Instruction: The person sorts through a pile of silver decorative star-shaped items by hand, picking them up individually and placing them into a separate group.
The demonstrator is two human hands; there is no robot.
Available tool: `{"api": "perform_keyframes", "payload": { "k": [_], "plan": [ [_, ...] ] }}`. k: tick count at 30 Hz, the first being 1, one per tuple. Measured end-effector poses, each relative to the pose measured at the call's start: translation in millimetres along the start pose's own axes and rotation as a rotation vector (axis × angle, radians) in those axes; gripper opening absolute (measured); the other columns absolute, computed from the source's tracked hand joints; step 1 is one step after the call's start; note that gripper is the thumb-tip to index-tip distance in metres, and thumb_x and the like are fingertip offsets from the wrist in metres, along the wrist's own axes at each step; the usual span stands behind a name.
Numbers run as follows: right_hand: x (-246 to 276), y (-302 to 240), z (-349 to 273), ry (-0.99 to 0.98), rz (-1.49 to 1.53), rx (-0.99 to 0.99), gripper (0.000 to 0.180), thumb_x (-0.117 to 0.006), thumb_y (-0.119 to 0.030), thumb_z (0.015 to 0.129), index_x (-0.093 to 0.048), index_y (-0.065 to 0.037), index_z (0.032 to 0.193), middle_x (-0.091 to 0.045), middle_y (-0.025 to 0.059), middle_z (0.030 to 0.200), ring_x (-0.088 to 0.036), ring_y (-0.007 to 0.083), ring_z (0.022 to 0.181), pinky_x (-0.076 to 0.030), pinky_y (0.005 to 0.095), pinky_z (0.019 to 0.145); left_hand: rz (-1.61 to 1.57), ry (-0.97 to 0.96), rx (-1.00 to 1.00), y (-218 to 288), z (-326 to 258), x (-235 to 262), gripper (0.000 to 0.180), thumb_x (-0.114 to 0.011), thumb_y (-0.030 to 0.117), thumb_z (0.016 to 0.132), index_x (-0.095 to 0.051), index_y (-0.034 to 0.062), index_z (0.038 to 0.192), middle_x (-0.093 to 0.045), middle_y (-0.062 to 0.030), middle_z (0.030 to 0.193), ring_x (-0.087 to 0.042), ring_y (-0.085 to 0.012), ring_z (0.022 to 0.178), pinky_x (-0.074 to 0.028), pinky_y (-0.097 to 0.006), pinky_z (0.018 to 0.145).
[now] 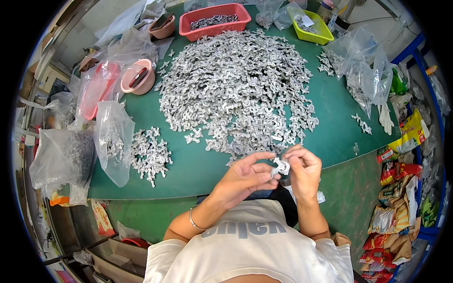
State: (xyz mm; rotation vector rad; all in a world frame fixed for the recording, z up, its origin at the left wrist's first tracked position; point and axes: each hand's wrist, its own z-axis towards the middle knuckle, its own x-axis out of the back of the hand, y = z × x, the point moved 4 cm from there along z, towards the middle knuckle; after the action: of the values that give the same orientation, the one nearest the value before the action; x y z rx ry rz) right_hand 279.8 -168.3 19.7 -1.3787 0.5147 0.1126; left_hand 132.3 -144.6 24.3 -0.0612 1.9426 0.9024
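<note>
In front of my body, just past the table's near edge, I hold a small silvery metal casting [281, 167] with curved arms. My left hand [243, 180] pinches it from the left between thumb and fingers. My right hand [305, 170] is closed, its curled fingertips at the casting's upper right edge; whether something tiny sits between them is hidden. Beyond my hands a large heap of similar metal castings [231, 80] covers the middle of the green table [188, 174]. A smaller pile of castings [151, 153] lies to the left.
A red basket [214, 33] and a yellow-green basket [325, 37] stand at the back. Pink bowls [150, 78] and clear plastic bags [63, 155] crowd the left. More bags [380, 78], a white glove [384, 119] and a blue rack [420, 61] with colourful packages are at right.
</note>
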Motion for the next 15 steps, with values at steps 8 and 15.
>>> {"api": "perform_keyframes", "payload": {
  "k": [8,15],
  "plan": [
    [10.8,14.4,22.2,-0.052,-0.478,0.088,0.004,-0.062,0.001,0.074,-0.063,0.002,0.078,-0.06,0.0072,0.076,-0.053,0.0141,0.07,-0.042,0.0266,0.066,-0.044,-0.118,0.252,-22.7,3.4,36.3,0.025,-0.049,0.021,0.092,-0.048,0.0025,0.109,-0.046,-0.0022,0.069,-0.046,-0.0107,0.062,-0.041,-0.024,0.056],
    [-6.2,61.6,66.2,-0.149,-1.113,0.373,0.027,-0.064,-0.013,0.076,-0.061,-0.004,0.102,-0.056,0.0108,0.089,-0.049,0.0259,0.084,-0.038,0.0341,0.079,-0.182,0.175,0.035,-24.7,0.6,43.1,0.023,-0.045,0.026,0.093,-0.049,0.0046,0.088,-0.046,-0.0036,0.066,-0.044,-0.0145,0.059,-0.037,-0.027,0.052]
  ]
}}
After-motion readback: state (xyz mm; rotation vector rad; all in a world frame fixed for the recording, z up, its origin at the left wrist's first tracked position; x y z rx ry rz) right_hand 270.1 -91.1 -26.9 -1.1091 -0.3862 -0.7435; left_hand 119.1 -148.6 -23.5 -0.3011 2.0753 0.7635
